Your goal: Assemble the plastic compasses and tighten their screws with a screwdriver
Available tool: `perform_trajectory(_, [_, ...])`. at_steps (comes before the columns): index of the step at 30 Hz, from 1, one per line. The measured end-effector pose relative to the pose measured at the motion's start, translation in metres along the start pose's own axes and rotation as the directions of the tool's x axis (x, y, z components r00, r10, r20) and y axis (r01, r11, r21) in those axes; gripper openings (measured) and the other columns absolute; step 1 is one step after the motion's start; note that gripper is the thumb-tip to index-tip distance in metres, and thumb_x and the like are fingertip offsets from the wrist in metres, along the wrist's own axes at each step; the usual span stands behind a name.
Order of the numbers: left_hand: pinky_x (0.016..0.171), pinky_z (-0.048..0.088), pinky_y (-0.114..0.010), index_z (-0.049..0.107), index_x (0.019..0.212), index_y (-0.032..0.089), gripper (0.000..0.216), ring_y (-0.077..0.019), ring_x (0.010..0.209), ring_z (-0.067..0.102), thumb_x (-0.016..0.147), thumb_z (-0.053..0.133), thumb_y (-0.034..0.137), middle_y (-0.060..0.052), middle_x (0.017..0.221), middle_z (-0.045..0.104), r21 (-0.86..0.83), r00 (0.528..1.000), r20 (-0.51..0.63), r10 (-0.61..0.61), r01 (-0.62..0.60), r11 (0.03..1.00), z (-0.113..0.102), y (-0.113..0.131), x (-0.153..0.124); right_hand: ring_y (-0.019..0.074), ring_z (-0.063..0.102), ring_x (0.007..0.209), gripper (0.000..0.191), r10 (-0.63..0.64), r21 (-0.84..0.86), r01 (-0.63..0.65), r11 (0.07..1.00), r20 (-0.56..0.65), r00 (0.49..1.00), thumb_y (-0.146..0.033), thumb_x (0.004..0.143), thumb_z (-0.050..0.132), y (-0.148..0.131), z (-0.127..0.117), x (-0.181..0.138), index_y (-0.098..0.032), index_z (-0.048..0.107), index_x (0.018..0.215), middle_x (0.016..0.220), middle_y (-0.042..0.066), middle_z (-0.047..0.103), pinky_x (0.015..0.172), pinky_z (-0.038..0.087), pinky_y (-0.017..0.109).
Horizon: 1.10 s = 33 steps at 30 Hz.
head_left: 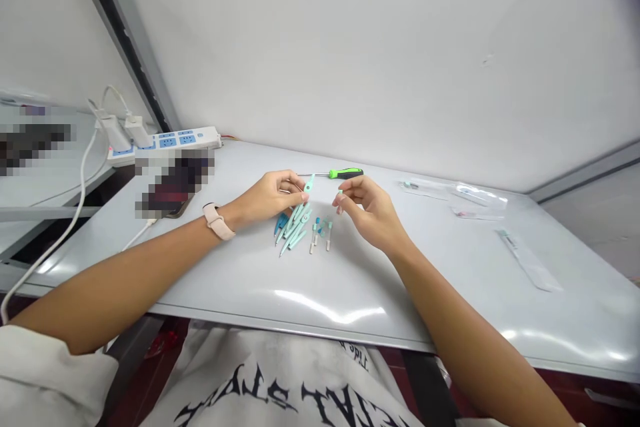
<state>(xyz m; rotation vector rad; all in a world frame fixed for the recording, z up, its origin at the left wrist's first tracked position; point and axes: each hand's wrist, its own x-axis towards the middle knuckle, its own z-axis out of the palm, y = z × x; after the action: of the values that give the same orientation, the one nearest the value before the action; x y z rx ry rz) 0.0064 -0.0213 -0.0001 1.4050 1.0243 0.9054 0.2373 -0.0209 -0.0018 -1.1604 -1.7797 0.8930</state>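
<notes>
My left hand (273, 195) is closed in a pinch on a slim teal pen-shaped part (309, 183), held just above the white table (250, 273). My right hand (367, 207) pinches a tiny teal piece (340, 193) between thumb and fingertips, a little to the right of the teal part. Under and between the hands lies a small heap of several teal pen-like parts (295, 227) and a few short teal-and-white pieces (320, 233). A watch with a pale strap (217, 220) sits on my left wrist.
A green-handled screwdriver (340, 173) lies behind the hands. Clear plastic bags (453, 195) and a long narrow packet (525, 259) lie at the right. A blue-and-white power strip (165, 141) with plugged chargers and a dark blurred object (170, 187) sit at the left.
</notes>
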Motion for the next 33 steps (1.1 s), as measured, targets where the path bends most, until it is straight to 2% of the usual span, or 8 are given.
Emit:
perform_trajectory(4, [0.064, 0.055, -0.031, 0.062, 0.090, 0.016, 0.036, -0.0142, 0.070, 0.063, 0.072, 0.086, 0.036, -0.002, 0.078, 0.066, -0.015, 1.000, -0.011, -0.005, 0.005, 1.000, 0.0004, -0.0001, -0.0001, 0.0213, 0.070, 0.076, 0.018, 0.001, 0.006, -0.001, 1.000, -0.008, 1.000, -0.033, 0.086, 0.066, 0.0002, 0.0008, 0.0003, -0.023, 0.055, 0.095, 0.080, 0.002, 0.069, 0.072, 0.053, 0.039])
perform_trajectory(11, [0.064, 0.053, -0.030, 0.062, 0.091, 0.016, 0.030, -0.0132, 0.068, 0.061, 0.078, 0.082, 0.036, -0.001, 0.076, 0.066, 0.003, 1.000, 0.006, 0.019, -0.019, 1.000, -0.0010, -0.0022, -0.0011, 0.0214, 0.069, 0.073, 0.018, -0.002, -0.016, 0.002, 1.000, -0.027, 1.000, -0.035, 0.086, 0.068, 0.0017, 0.0015, -0.0009, -0.023, 0.057, 0.095, 0.080, 0.002, 0.071, 0.071, 0.053, 0.041])
perform_trajectory(19, [0.064, 0.053, -0.029, 0.061, 0.090, 0.016, 0.026, -0.0125, 0.068, 0.062, 0.080, 0.081, 0.028, -0.001, 0.077, 0.066, -0.053, 1.000, -0.004, 0.017, -0.017, 0.998, -0.0009, -0.0041, 0.0007, 0.0228, 0.070, 0.075, 0.018, -0.008, -0.010, 0.007, 1.000, -0.026, 1.000, -0.035, 0.086, 0.069, 0.0006, 0.0021, -0.0011, -0.024, 0.057, 0.094, 0.078, 0.002, 0.070, 0.072, 0.054, 0.041])
perform_trajectory(26, [0.065, 0.053, -0.030, 0.061, 0.090, 0.016, 0.027, -0.0136, 0.070, 0.063, 0.079, 0.082, 0.029, -0.002, 0.077, 0.067, -0.049, 1.000, -0.007, 0.021, -0.021, 0.999, -0.0011, -0.0038, 0.0006, 0.0223, 0.068, 0.076, 0.018, -0.002, -0.034, 0.000, 0.999, -0.049, 0.999, -0.035, 0.085, 0.070, -0.0006, 0.0016, -0.0020, -0.023, 0.059, 0.094, 0.078, 0.003, 0.071, 0.068, 0.050, 0.038])
perform_trajectory(29, [0.066, 0.053, -0.030, 0.061, 0.091, 0.015, 0.027, -0.0131, 0.070, 0.062, 0.080, 0.081, 0.030, -0.002, 0.077, 0.066, -0.041, 1.000, 0.001, 0.028, -0.028, 0.999, -0.0010, -0.0017, -0.0008, 0.0217, 0.068, 0.076, 0.019, -0.012, 0.013, 0.012, 1.000, -0.066, 0.998, -0.035, 0.083, 0.072, -0.0004, 0.0023, -0.0016, -0.023, 0.061, 0.092, 0.078, 0.003, 0.071, 0.068, 0.050, 0.037])
perform_trajectory(33, [0.067, 0.054, -0.030, 0.062, 0.093, 0.014, 0.034, -0.0133, 0.073, 0.062, 0.078, 0.083, 0.037, -0.002, 0.080, 0.066, -0.046, 0.999, 0.039, 0.027, -0.025, 0.999, -0.0007, 0.0022, -0.0030, 0.0180, 0.066, 0.070, 0.023, -0.009, 0.163, 0.024, 0.986, -0.092, 0.996, -0.037, 0.081, 0.078, -0.0024, 0.0022, -0.0015, -0.023, 0.062, 0.089, 0.081, 0.002, 0.070, 0.069, 0.054, 0.037])
